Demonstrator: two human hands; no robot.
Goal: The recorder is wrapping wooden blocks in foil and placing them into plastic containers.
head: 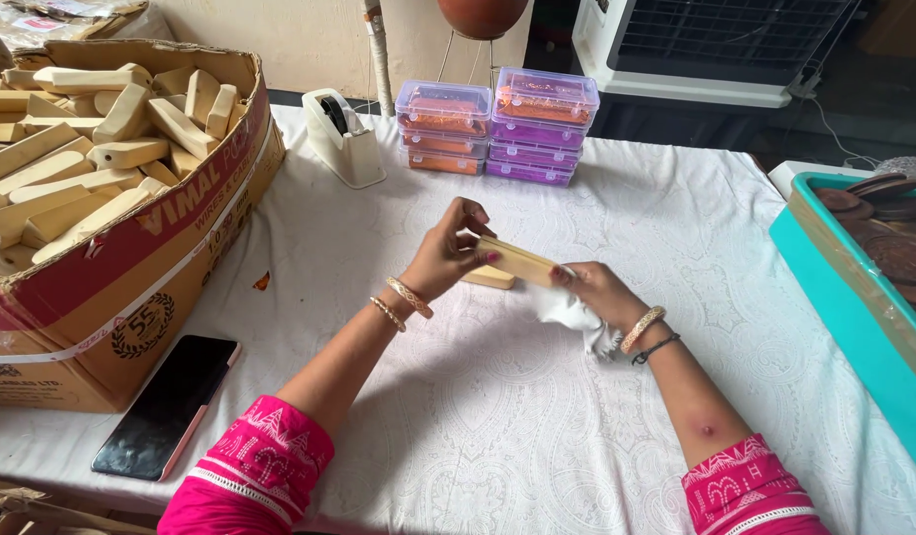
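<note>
The cardboard box [111,248] runs off the left edge, the teal tray [834,287] off the right. The white cloth [577,319] lies partly hidden, perhaps bunched, under the right hand [597,292].

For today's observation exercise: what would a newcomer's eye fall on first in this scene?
At the centre of the white table, the left hand holds a pale wooden block while the right hand presses a white cloth to its end. At far left sits a big cardboard box heaped with similar blocks. Behind the hands stand stacked purple-lidded plastic boxes.
</note>
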